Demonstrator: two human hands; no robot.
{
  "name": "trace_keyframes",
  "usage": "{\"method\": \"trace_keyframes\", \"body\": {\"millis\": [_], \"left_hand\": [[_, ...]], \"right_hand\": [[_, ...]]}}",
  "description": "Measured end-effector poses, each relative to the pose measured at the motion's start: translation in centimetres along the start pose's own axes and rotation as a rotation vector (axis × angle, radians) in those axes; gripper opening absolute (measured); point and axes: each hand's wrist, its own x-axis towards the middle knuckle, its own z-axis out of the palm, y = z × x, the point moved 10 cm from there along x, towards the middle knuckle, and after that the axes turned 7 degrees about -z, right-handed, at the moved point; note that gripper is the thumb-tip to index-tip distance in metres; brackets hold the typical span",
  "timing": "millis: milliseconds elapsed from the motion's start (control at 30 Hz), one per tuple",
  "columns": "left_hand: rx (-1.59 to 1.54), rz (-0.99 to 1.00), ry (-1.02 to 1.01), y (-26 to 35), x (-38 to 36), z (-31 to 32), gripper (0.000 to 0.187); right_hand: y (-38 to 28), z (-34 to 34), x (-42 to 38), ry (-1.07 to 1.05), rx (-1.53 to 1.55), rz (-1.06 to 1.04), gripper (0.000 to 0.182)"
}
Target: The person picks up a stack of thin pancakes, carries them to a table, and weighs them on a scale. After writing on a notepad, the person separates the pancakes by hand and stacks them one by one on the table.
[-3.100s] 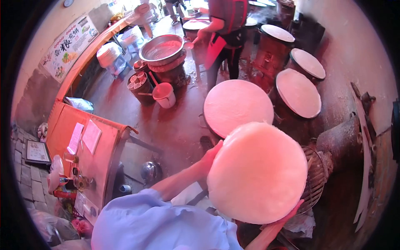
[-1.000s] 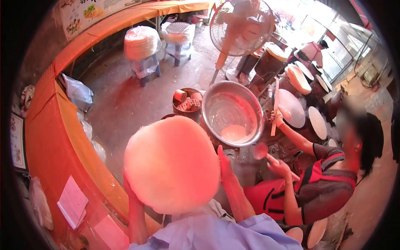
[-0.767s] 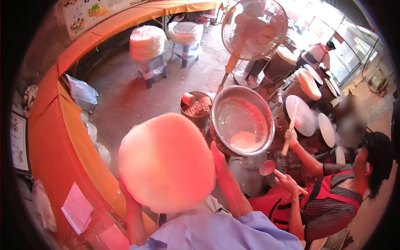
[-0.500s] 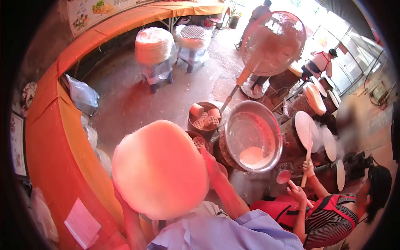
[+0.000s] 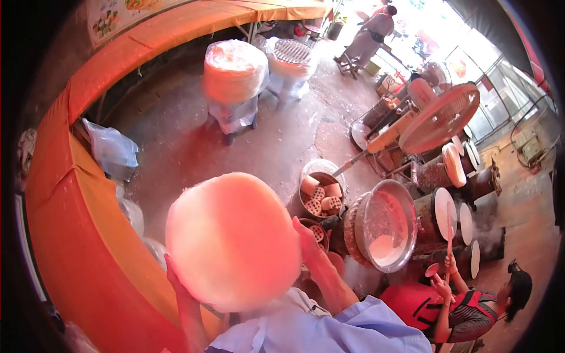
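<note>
In front of me is a wide, round pale pile of dough sheets [image 5: 234,241], its edge slightly ragged and its top washed in red light. My left hand [image 5: 173,275] grips its left side; most of those fingers are hidden beneath it. At the right edge, my right hand [image 5: 306,240] holds it with the thumb up along the rim and the other fingers mostly out of sight. Just right of my right hand stand a pot of perforated briquettes [image 5: 319,197] and a large metal basin [image 5: 385,226] with pale batter inside.
An orange-covered counter [image 5: 88,235] curves along the left. Plastic-wrapped round stacks [image 5: 235,76] stand on stools ahead. A standing fan [image 5: 438,117] is ahead right, with round griddles [image 5: 445,213] below. A co-worker [image 5: 459,309] at right holds a ladle [image 5: 432,270] and a long paddle.
My view has turned slightly left, so the basin, griddles and co-worker appear farther right. The fan head has swung to face another way. Both hands still hold the pile of dough sheets.
</note>
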Motion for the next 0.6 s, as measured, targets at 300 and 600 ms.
{"method": "trace_keyframes", "body": {"millis": [300, 600], "left_hand": [[-0.422, -0.352, -0.403, 2.0, 12.6, 14.3, 0.058], [-0.185, -0.154, -0.454, 6.4, 27.6, 27.5, 0.052]], "right_hand": [[-8.7, 1.1, 7.5, 0.090, 0.099, -0.212, 0.057], [-19.9, -0.5, 22.4, -0.107, 0.217, -0.272, 0.054]]}}
